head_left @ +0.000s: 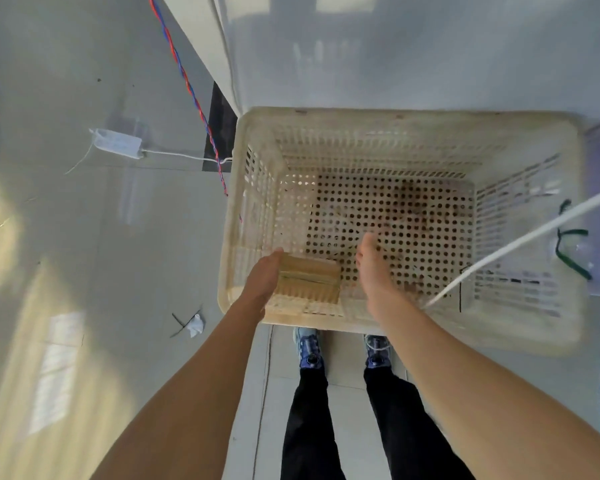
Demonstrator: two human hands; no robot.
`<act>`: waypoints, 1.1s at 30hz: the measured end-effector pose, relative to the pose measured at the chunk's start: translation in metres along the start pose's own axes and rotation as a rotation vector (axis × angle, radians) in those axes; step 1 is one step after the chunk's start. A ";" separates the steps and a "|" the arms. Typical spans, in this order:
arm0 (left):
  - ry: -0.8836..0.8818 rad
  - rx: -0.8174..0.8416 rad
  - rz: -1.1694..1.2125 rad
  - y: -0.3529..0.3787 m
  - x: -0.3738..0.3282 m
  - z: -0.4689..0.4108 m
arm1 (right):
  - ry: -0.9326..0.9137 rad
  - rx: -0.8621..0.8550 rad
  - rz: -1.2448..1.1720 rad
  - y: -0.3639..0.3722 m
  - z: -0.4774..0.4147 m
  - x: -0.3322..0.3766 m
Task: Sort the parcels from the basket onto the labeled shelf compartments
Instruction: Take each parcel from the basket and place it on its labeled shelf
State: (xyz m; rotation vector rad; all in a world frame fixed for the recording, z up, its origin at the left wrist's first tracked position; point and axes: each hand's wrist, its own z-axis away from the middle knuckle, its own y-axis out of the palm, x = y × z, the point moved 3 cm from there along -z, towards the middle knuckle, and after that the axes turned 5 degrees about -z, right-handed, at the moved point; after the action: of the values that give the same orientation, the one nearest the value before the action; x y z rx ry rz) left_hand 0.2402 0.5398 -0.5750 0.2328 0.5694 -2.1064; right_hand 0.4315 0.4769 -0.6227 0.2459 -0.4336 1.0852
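Our L hand (pixel 264 280) grips a small tan cardboard parcel (pixel 312 278) w/ tape band across, in basket (pixel 395 123) near-left corner; R hand (pixel 374 268) spread, blurred.

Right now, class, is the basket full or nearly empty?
Nearly empty: the basket holds one brown parcel, in its near left corner by the left hand; its holed floor shows elsewhere.

- One view only, from a camera worn on the person's head.
- It faces steeply down, almost straight at the floor (pixel 66 237), so the person's own shoes (pixel 309 348) sit at lower centre.
- The wide-angle lens bows straight lines near the borders.
- The basket (pixel 361 147) is seen from above, down to its bottom, and is close.
- Both forearms enter from the bottom edge, with the left hand (pixel 264 278) and right hand (pixel 373 268) mid-frame.
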 end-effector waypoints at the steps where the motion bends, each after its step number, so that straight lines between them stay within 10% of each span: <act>1: -0.010 0.017 -0.009 0.003 0.002 -0.012 | 0.025 -0.018 -0.009 0.004 -0.011 -0.004; 19: -0.225 0.081 0.065 0.013 0.021 -0.119 | 0.235 -0.110 -0.062 0.033 -0.096 -0.052; 33: 0.220 0.090 0.338 -0.020 -0.076 0.028 | -0.236 -0.200 -0.258 -0.007 0.066 0.074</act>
State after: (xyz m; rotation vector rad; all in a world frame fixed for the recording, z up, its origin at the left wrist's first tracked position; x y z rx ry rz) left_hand 0.2676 0.5915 -0.5156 0.5765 0.5230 -1.7904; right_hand 0.4522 0.5068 -0.5305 0.2456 -0.6979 0.7563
